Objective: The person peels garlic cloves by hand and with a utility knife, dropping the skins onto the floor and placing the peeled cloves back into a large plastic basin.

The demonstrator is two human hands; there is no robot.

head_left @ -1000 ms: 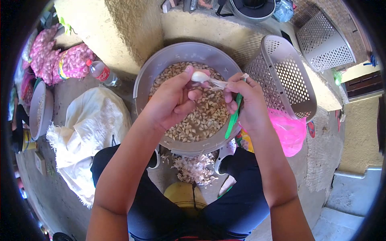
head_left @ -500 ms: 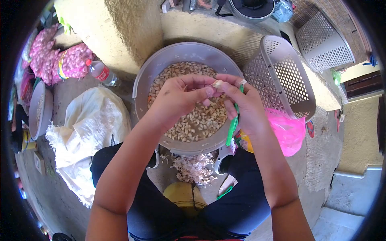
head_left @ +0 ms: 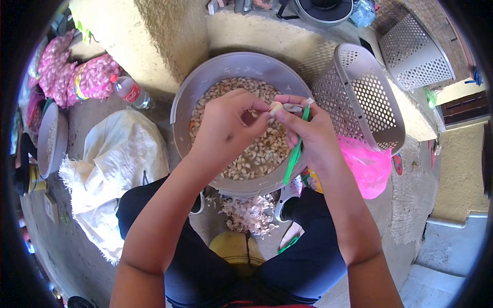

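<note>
Over a wide grey basin of soaking garlic cloves, my two hands meet. A pale garlic clove sits between the fingertips of both. My left hand is closed, its thumb and forefinger pinching the clove's near side. In my right hand, also closed, is a small knife with a green handle; the handle slants down below the palm, and a short greyish blade shows beside the clove. The right thumb presses near the clove. Parts of the fingers hide the blade and clove.
Garlic skins lie on the floor between my feet. A perforated grey basket and pink plastic bag stand right. To the left are a white sack, a Coca-Cola bottle, pink net bags of garlic and another basin.
My left hand has turned, its back now facing up more and its fingers curled tighter at the clove. The green handle has swung slightly left, and the blade now shows by the clove.
</note>
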